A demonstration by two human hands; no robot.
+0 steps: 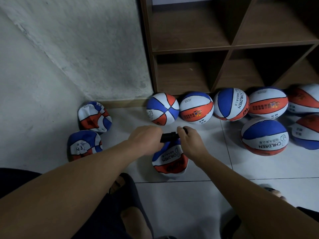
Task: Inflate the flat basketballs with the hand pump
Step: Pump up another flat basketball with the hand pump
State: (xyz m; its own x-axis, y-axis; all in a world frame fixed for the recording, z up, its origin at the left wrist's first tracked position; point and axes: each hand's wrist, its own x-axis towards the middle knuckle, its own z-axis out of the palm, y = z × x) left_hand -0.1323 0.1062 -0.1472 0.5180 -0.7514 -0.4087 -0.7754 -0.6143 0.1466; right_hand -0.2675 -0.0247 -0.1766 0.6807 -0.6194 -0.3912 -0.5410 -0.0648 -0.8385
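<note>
Both hands grip the black hand pump (pixel 170 136): left hand (pixel 146 139) at 9 o'clock, right hand (pixel 189 140) at 3. The limp flat basketball (pixel 170 161) beneath likely buckles; steady it at the valve.

So the collapsed ball (pixel 170 158) sits on the floor (pixel 181 200) mid-front, pump (pixel 170 136) right on top of it. Two more flat balls (pixel 94 116) lie off left by the wall (pixel 51 75). Pumped-up ones (pixel 196 107) line the shelf unit (pixel 229 47) foot, behind and to the right.

Both forearms extended forward; left hand (pixel 146 139) fist-curled, right hand (pixel 189 141) fingers curled, close together.
</note>
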